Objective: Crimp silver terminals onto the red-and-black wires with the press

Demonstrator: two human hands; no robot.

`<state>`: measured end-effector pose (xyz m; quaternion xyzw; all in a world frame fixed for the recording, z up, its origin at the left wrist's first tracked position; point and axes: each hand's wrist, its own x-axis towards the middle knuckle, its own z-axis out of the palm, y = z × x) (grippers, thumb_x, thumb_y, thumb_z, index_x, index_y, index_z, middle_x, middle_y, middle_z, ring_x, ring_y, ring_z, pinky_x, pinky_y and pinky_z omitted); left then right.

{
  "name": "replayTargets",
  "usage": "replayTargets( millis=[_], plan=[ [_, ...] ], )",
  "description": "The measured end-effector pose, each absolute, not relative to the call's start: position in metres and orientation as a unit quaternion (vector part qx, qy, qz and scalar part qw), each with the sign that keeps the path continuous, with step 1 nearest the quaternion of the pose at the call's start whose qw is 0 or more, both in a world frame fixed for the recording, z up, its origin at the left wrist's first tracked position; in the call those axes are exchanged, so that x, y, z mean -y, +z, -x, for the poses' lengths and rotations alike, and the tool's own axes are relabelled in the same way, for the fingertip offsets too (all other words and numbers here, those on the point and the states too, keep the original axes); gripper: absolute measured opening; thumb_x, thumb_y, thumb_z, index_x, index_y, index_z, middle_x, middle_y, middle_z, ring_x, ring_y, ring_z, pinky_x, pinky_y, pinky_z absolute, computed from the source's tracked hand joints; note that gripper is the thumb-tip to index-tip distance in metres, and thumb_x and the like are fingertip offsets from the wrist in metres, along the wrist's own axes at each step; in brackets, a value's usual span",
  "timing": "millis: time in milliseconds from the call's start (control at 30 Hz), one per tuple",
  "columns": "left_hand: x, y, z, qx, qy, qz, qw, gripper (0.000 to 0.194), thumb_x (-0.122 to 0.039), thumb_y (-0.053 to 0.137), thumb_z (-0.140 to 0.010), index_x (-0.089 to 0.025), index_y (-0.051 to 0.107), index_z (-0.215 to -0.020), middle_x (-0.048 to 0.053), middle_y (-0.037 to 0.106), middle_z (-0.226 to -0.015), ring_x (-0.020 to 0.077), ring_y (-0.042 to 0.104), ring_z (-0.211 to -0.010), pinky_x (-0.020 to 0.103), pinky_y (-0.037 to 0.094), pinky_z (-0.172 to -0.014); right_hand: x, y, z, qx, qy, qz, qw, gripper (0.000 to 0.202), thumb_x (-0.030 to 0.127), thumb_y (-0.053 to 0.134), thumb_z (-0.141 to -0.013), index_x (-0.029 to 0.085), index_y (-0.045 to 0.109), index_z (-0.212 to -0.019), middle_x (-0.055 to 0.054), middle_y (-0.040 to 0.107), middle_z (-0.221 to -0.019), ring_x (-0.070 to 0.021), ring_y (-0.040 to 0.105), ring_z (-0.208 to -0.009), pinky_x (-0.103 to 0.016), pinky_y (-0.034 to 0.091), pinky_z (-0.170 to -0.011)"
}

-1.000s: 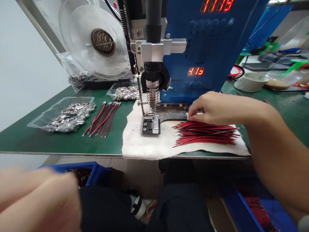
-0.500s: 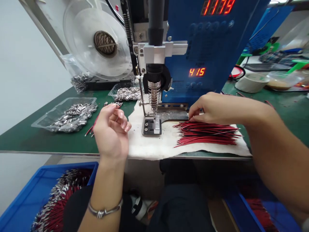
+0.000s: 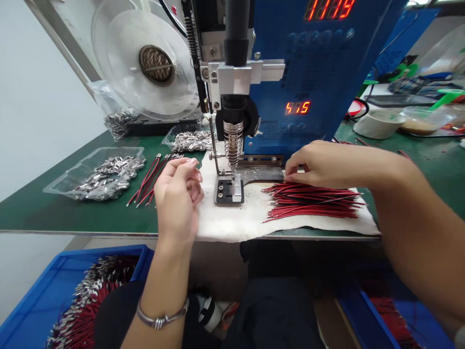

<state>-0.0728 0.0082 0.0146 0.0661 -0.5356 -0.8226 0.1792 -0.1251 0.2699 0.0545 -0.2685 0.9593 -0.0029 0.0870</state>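
Note:
My left hand is raised left of the machine's small metal work block. Its fingers are curled, with thumb and forefinger close together; whatever lies between them is too small or hidden to name. On the white cloth to the right lies a bundle of red and black wires. My right hand rests at the bundle's back edge, its fingertips pinched on a wire near the left ends. Between my hands stands the spring-loaded machine head above the block.
Clear trays of metal terminals and finished red and black leads lie on the left. Behind are a clear reel and the blue machine housing. A blue bin of leads stands below left, another blue bin below right.
My left hand has moved right, towards the work block, and turned with its fingers curling in. More leads behind it now show. My right hand has hardly moved.

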Motion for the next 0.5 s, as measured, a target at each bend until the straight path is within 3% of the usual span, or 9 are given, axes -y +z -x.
replayTargets(
  millis=[500],
  plan=[
    [-0.0027,0.0070,0.0670,0.559,-0.811,-0.076,0.153,0.016,-0.019,0.071,-0.070,-0.017,0.057,-0.077,-0.005,0.049,-0.053,0.0022,0.025,-0.038,0.017,0.015,-0.036,-0.2614,0.0585,0.1219,-0.970,-0.006,0.222,0.094,0.020,0.032,0.058,-0.081,0.029,0.077,-0.078,0.001,0.075,-0.075,-0.0194,0.064,-0.066,-0.031,0.042,-0.062]
  ],
)
